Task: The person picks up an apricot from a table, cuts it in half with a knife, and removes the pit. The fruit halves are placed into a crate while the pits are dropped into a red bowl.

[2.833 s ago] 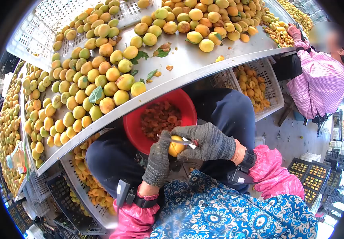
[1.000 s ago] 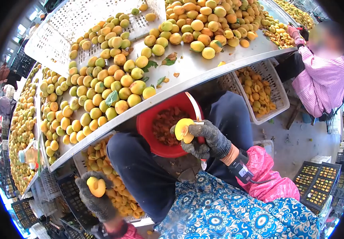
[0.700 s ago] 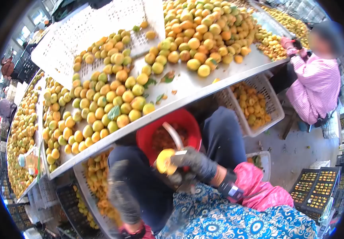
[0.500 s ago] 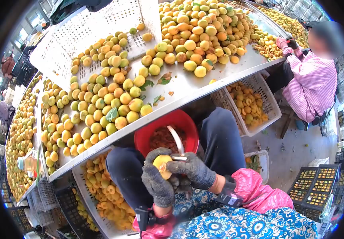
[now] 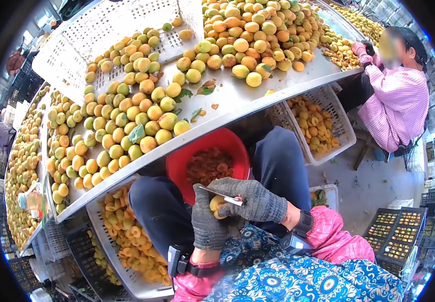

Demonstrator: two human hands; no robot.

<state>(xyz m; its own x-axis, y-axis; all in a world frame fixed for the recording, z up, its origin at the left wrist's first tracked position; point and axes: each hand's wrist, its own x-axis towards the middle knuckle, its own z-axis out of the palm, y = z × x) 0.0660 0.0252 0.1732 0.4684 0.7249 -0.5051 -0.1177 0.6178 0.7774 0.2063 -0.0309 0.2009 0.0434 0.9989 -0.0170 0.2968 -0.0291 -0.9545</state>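
A yellow apricot [image 5: 217, 206] sits between my two gloved hands, over my lap. Grey-gloved, my left hand [image 5: 207, 226] is closed around its left side. My right hand [image 5: 258, 199], in the same kind of glove, grips a small knife [image 5: 223, 195], whose thin blade points left across the top of the fruit. The right fingers also touch the apricot, and part of it is hidden behind them. Just beyond the hands, between my knees, stands a red bowl [image 5: 171, 168] with reddish-brown scraps [image 5: 210, 165] in it.
A metal table [image 5: 237, 108] bears many apricots [image 5: 127, 126] and a tipped white crate [image 5: 61, 70]. Crates of apricot pieces stand at my left [image 5: 127, 234] and under the table [image 5: 310, 123]. A co-worker [image 5: 393, 100] in pink sits at right; black trays [image 5: 396, 234] lie on the floor.
The right hand has moved over the fruit, and the knife has swung from pointing up and away to lying leftward across it. The apricot is now more covered by the hands.
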